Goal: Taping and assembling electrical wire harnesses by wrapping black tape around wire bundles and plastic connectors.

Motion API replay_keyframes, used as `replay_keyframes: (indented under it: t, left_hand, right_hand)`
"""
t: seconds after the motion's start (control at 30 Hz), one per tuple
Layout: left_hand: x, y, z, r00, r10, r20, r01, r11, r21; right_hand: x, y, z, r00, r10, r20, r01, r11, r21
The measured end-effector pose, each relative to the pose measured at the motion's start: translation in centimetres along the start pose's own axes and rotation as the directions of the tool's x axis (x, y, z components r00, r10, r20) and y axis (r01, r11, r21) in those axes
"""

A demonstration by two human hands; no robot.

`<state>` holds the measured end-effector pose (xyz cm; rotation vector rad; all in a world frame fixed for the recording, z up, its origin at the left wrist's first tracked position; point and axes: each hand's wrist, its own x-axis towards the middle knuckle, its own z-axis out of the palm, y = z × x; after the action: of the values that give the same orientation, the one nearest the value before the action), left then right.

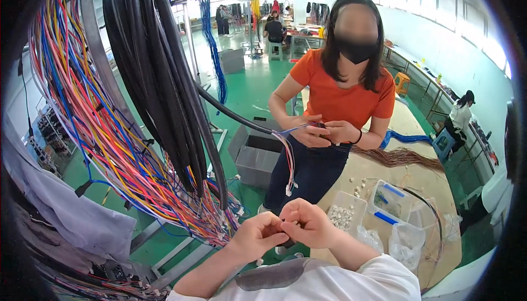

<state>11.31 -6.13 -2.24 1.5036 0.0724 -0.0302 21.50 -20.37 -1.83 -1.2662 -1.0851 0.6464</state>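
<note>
Close together in front of my body, my left hand (257, 238) and my right hand (307, 225) meet with bent fingers. Both pinch a small dark piece (286, 242), mostly covered by my fingers, so its kind is unclear. Just beyond, a co-worker in an orange top (343, 100) holds thin coloured wires (290, 161) that come out of a black sleeved cable (236, 119). White connectors hang from the wire ends. To the left of my hands, a thick bundle of coloured wires (118, 131) hangs beside black cables (151, 70).
On the table (343, 187) at right are a tray of small white connectors (341, 216), a clear box with blue clips (388, 202), plastic bags (406, 243), brown wires (401, 158) and blue wires (409, 138). A grey crate (258, 158) stands on the green floor. Other people are farther off.
</note>
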Motion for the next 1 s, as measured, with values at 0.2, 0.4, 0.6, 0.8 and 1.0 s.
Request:
replay_keyframes:
  t: [0.2,0.4,0.6,0.8,1.0]
  left_hand:
    - [0.4,0.6,0.3,0.887,0.458,-0.065,-0.363,0.776,0.515]
    - [0.6,0.8,0.6,0.972,0.221,-0.083,-0.172,0.903,0.395]
    - [0.9,1.5,0.7,0.984,0.162,-0.075,-0.154,0.983,0.100]
    - [0.4,0.9,0.7,0.996,0.080,0.034,-0.049,0.840,-0.541]
    - [-0.1,2.3,1.7,0.822,0.535,-0.194,-0.559,0.823,-0.101]
  right_hand:
    - [0.4,-0.2,0.0,0.997,-0.076,0.007,0.076,0.976,-0.206]
    - [0.7,-0.1,-0.6,0.991,-0.131,0.016,0.132,0.975,-0.178]
    - [0.5,-0.4,0.1,0.927,-0.357,-0.115,0.311,0.903,-0.295]
    - [0.1,-0.7,1.8,0.954,-0.235,-0.186,0.249,0.967,0.058]
    - [0.3,-3.8,0.3,0.930,0.076,-0.359,0.067,0.927,0.369]
